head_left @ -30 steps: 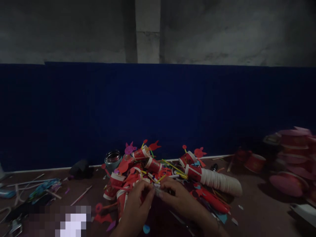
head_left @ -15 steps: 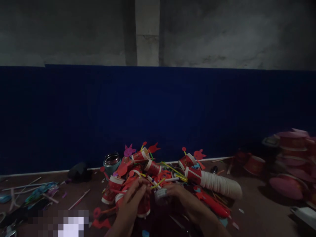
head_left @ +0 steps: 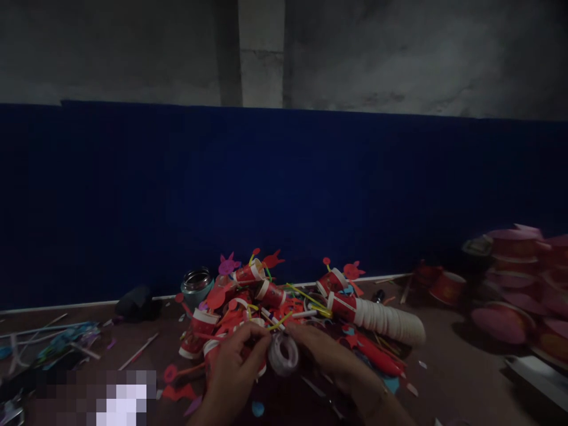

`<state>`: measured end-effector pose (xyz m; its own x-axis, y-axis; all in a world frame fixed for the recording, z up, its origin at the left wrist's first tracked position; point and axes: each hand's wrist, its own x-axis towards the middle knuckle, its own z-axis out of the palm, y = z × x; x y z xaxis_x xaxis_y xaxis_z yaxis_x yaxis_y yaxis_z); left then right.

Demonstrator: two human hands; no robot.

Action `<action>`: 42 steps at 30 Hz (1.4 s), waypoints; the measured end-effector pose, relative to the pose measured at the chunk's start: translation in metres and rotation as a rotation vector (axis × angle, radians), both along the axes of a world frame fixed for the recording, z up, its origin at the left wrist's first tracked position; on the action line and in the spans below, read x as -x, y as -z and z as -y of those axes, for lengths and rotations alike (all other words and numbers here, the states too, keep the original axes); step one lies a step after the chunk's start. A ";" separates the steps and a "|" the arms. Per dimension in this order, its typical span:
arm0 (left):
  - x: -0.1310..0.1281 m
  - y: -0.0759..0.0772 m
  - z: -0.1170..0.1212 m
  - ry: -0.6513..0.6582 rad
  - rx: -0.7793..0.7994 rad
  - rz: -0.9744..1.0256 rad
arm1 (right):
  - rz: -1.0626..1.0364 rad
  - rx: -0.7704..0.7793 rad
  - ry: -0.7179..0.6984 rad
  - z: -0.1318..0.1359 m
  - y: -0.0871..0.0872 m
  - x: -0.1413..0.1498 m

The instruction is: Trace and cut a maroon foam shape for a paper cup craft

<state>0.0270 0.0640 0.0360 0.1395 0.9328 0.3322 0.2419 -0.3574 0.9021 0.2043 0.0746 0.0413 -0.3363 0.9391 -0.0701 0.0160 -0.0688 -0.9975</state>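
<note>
A roll of clear tape (head_left: 276, 360) hangs between my two hands, its round hole facing me. My right hand (head_left: 320, 354) grips the roll at its upper right side, fingers closed. To the left, my left hand (head_left: 237, 362) has thumb and forefinger pinched together beside the roll; whatever lies between them is too small to make out. Behind the left hand are red paper cups (head_left: 203, 324) with white rims, partly hidden by it. A yellow strip (head_left: 280, 321) sticks up just above the fingertips, and red paper cut-outs lie in the heap beyond.
A long stack of paper cups (head_left: 390, 320) lies right of the heap. A wide-mouthed flask (head_left: 197, 290) stands behind it. Stacked pink-and-red cup pieces (head_left: 517, 278) fill the far right. Straws and wrappers (head_left: 73, 343) lie at left. A blue wall panel (head_left: 284, 189) borders the table.
The tape roll has turned so its hole faces me and is seen more clearly. Both hands have stayed close together, and the view has shifted slightly.
</note>
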 end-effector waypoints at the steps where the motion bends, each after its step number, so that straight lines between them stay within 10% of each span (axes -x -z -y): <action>1: 0.000 0.001 -0.001 -0.035 0.011 0.000 | 0.022 -0.048 0.046 -0.002 0.000 0.001; 19: -0.007 0.003 0.001 -0.077 -0.006 -0.207 | 0.437 -0.278 0.258 -0.021 -0.002 -0.030; 25: -0.024 0.038 0.010 0.018 -0.321 -0.628 | 1.136 -0.443 0.203 -0.033 0.017 -0.056; 32: -0.033 0.090 0.006 0.013 -0.535 -0.933 | 1.319 -0.404 0.206 -0.036 0.039 -0.054; 42: -0.033 0.089 0.009 0.004 -0.434 -0.985 | 1.380 -0.386 0.182 -0.036 0.044 -0.054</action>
<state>0.0604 0.0552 -0.0525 0.5296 0.7609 0.3750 0.7906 -0.6030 0.1069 0.2581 0.1102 -0.0031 -0.0866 0.9958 0.0292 0.9845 0.0900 -0.1502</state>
